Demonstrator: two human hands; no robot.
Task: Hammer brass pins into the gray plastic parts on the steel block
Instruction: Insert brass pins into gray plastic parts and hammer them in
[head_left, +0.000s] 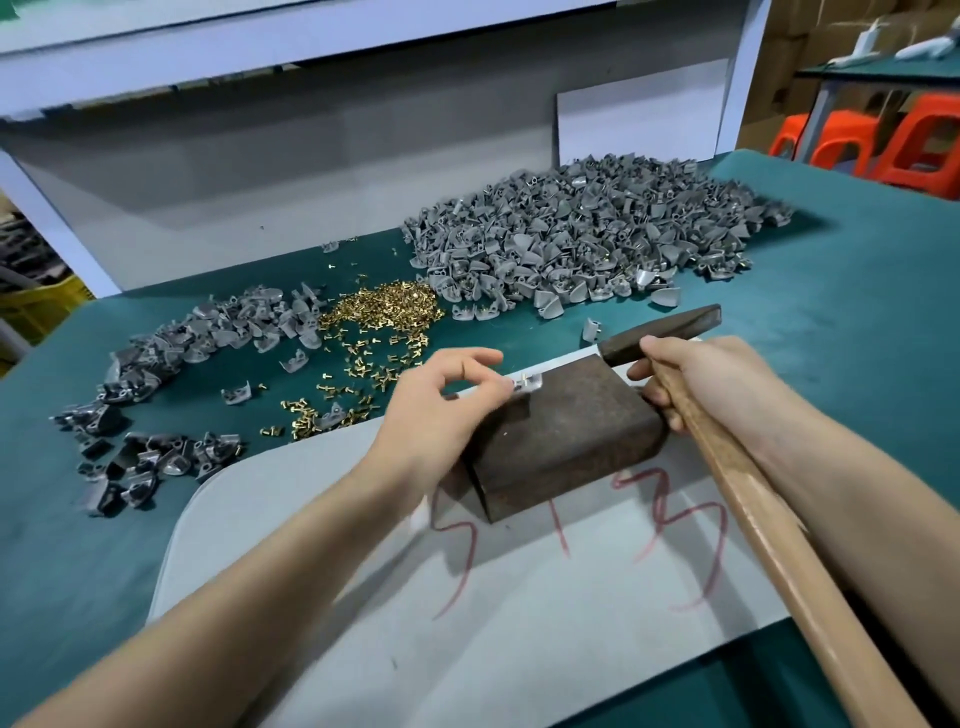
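Now gray plastic part, brass pin upright, atop rusty steel block.

Your steel block sits in the middle of the frame, dark, rusty brown, rounded at its corners, lying flat and turned at a slant. One small gray plastic part rests at the block's upper left edge, with a brass pin showing on it. Your hammer runs from the lower right up to the block's upper right corner, its dark head level above that corner. Loose brass pins lie heaped left of centre, between two gray piles: a large one at upper centre-right, a smaller, darker one at left.
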